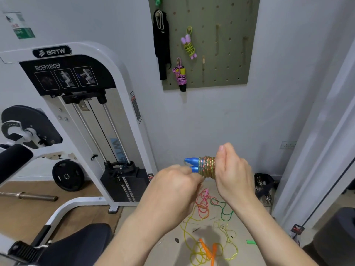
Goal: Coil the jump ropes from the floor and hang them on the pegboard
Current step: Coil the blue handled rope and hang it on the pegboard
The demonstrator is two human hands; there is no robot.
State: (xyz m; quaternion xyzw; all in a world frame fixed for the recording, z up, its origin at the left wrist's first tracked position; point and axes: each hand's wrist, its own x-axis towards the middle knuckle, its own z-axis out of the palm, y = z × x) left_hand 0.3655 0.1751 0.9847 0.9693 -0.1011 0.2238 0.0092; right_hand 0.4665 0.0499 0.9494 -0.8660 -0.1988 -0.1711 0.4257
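Observation:
My right hand (233,169) grips one end of a coiled jump rope (206,166), whose multicoloured cord is wound tightly round its two blue handles (192,164). My left hand (177,181) is just below and left of the handles, fingers curled at the rope's loose end. The green pegboard (226,60) hangs on the wall ahead; a yellow-green rope with lilac handles (189,45) and a purple rope with yellow and black handles (181,75) hang on it. On the floor lie tangled ropes: a red one (202,205), a green one (224,212) and a yellow one with orange handles (208,250).
A white bicep/tricep weight machine (92,116) fills the left side, with a barbell (28,195) and a weight plate (67,176) on the floor. Black straps (162,47) hang at the pegboard's left edge. A black strap bundle (264,183) lies by the wall at right.

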